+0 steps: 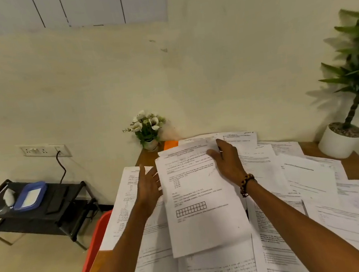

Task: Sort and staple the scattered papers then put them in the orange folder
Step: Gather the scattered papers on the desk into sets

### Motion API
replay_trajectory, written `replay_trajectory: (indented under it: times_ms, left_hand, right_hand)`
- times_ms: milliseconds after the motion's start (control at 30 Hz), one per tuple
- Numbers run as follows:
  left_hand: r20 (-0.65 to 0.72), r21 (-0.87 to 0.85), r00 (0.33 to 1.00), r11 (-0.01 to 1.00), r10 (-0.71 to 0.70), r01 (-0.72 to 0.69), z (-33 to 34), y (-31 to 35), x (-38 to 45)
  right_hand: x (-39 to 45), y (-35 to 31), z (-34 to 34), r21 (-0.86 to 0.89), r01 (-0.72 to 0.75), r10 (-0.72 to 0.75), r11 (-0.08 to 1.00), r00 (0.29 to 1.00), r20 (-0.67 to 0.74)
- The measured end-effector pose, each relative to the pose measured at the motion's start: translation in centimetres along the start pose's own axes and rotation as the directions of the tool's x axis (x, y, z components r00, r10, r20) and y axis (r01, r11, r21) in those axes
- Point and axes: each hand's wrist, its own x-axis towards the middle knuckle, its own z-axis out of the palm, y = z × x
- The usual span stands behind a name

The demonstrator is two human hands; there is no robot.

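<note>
Several printed white sheets cover the wooden table (pixel 358 161). A small stack of papers (pixel 202 203) lies in the middle on top of the others. My left hand (pixel 149 184) rests against the stack's left edge with straight fingers. My right hand (pixel 226 159), with a bead bracelet at the wrist, lies on the stack's top right part, its fingers spread over the upper corner. An orange folder (pixel 170 144) peeks out from under the sheets at the table's far edge. No stapler shows in this view.
A small pot of white flowers (pixel 148 128) stands at the far left corner, a large potted plant (pixel 344 138) at the far right. An orange chair (pixel 90 248) sits left of the table. A black rack (pixel 35 205) with a blue tray stands on the floor.
</note>
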Motion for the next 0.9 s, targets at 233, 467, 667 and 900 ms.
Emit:
replay_trajectory:
  times_ms: [233, 467, 667, 900]
  left_hand:
    - [-0.076, 0.472, 0.949, 0.850, 0.305, -0.235, 1.4, -0.1, 1.8]
    - [0.450, 0.860, 0.779, 0.024, 0.437, -0.510, 4.4, 0.3, 3.5]
    - [0.516, 0.766, 0.808, 0.269, 0.286, -0.584, 6.5, -1.4, 4.2]
    - [0.516, 0.798, 0.846, 0.283, 0.136, -0.532, 6.2, -3.1, 5.2]
  right_hand:
    - [-1.6, 1.4, 0.2, -0.016, -0.071, 0.072, 0.997, 0.985, 0.156]
    - [-2.1, 2.1, 0.5, 0.020, -0.080, 0.072, 0.997, 0.961, 0.268]
    - [-4.1, 2.5, 0.2, -0.004, -0.150, 0.145, 0.989, 0.944, 0.295]
    - [-6.2, 4.5, -4.3, 0.068, -0.339, 0.331, 0.938, 0.937, 0.111]
